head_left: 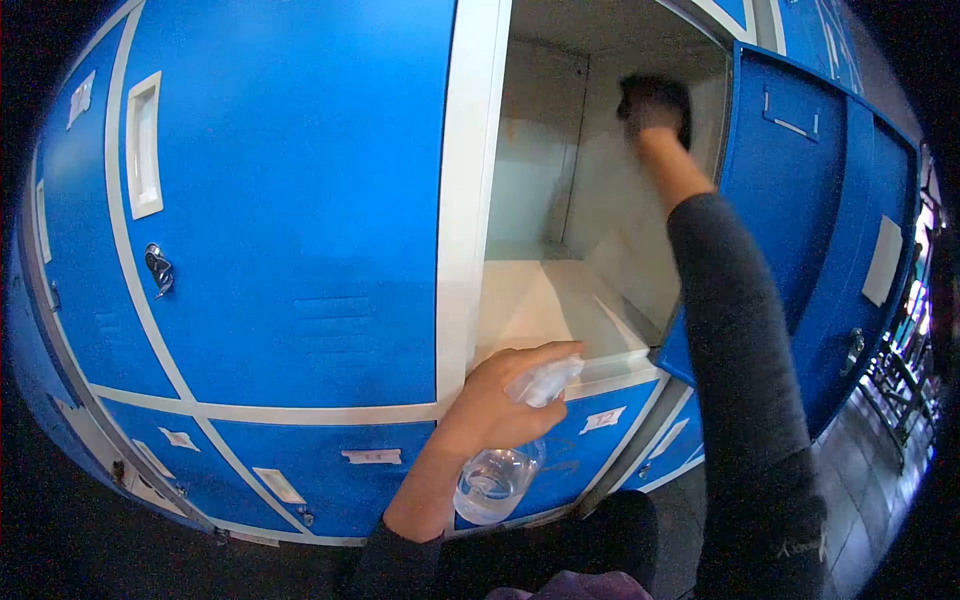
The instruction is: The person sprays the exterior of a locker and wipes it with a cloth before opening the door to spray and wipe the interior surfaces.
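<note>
My left hand point(505, 400) is wrapped round the neck of a clear spray bottle point(495, 487) with a white nozzle, in front of the open locker's lower edge. Clear liquid shows in the bottle. Inside the open locker compartment point(540, 300), my right hand point(655, 105) is raised at the right inner wall, blurred by motion. A dark cloth point(675, 95) is in that hand, against the wall. The locker's inside is pale, with light falling on its floor.
The blue locker door point(790, 200) stands swung open to the right. Closed blue doors point(290, 200) with white handles and keys fill the left, and smaller ones run below. Metal racks or furniture legs stand on the tiled floor point(850, 490) at far right.
</note>
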Demonstrator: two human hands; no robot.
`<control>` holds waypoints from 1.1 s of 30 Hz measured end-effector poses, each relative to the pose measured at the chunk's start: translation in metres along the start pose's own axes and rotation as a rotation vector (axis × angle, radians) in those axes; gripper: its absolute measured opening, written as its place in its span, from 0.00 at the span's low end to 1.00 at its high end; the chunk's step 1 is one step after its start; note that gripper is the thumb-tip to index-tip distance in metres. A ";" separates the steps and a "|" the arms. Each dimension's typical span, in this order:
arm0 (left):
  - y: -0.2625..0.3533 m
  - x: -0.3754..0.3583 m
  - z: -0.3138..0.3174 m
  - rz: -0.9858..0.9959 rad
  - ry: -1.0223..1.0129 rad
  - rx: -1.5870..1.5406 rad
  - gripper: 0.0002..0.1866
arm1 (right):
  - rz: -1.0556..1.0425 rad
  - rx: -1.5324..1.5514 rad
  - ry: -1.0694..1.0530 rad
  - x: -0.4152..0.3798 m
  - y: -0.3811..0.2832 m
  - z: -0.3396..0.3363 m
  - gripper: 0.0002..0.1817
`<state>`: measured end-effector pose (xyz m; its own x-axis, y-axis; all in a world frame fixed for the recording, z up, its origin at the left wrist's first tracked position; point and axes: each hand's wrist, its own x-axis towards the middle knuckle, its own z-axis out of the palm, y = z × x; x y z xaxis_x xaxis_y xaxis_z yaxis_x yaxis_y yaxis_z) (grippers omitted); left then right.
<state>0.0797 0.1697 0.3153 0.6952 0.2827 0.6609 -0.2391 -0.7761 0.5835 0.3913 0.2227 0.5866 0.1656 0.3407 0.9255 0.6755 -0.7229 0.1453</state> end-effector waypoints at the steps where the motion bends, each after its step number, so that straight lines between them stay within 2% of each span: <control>1: 0.000 0.000 0.000 0.013 0.006 0.007 0.26 | -0.014 -0.109 0.102 -0.004 0.007 -0.005 0.22; 3: 0.001 0.000 0.000 0.042 0.014 0.012 0.26 | 0.012 -0.076 0.144 -0.008 0.013 -0.009 0.23; 6: 0.004 0.000 -0.002 -0.021 -0.030 0.006 0.26 | 0.099 0.181 0.072 -0.012 0.014 0.012 0.24; 9: 0.000 -0.001 0.000 -0.003 -0.002 -0.015 0.26 | 0.310 0.504 -0.024 -0.039 -0.002 0.039 0.26; 11: 0.003 0.001 -0.001 0.025 0.005 -0.007 0.26 | 0.482 0.699 0.007 -0.064 -0.016 0.064 0.26; 12: 0.004 0.001 -0.001 0.039 0.007 -0.004 0.26 | 0.518 0.737 -0.071 -0.077 -0.021 0.071 0.26; 13: 0.003 0.000 0.000 0.063 0.028 -0.013 0.26 | 0.463 0.697 -0.088 -0.091 -0.025 0.099 0.25; 15: -0.002 -0.001 0.002 0.112 0.073 -0.028 0.26 | 0.266 0.350 -0.287 -0.125 -0.036 0.107 0.23; 17: 0.007 0.000 -0.002 -0.026 0.004 -0.061 0.26 | 0.115 0.081 -0.547 -0.154 -0.048 0.119 0.20; 18: 0.011 0.000 -0.004 -0.097 -0.028 -0.079 0.26 | 0.113 0.122 -0.631 -0.164 -0.052 0.141 0.19; 20: 0.011 0.000 -0.004 -0.114 -0.026 -0.067 0.26 | -0.033 0.047 -0.752 -0.185 -0.069 0.093 0.16; 23: 0.007 0.000 0.000 -0.043 0.020 -0.037 0.27 | -0.144 0.186 -0.732 -0.203 -0.061 0.034 0.16; 25: 0.005 0.000 0.003 -0.034 0.036 -0.083 0.26 | -0.096 0.410 -0.689 -0.215 -0.049 -0.008 0.18; 27: 0.005 0.000 0.005 -0.096 0.021 -0.201 0.26 | -0.225 0.660 -0.745 -0.242 -0.033 -0.052 0.18; 29: 0.009 0.003 0.007 -0.107 0.026 -0.324 0.27 | -0.246 0.733 -0.622 -0.278 -0.014 -0.111 0.18; 31: 0.022 0.007 0.003 -0.143 0.036 -0.438 0.29 | -0.221 0.879 -0.540 -0.306 0.013 -0.140 0.17; 33: 0.045 0.021 0.001 -0.140 0.127 -0.416 0.31 | -0.137 1.150 -0.692 -0.325 0.037 -0.162 0.15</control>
<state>0.0843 0.1400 0.3554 0.6579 0.4556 0.5997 -0.4187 -0.4406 0.7941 0.2457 -0.0124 0.3480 0.1436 0.8462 0.5131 0.8737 0.1351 -0.4673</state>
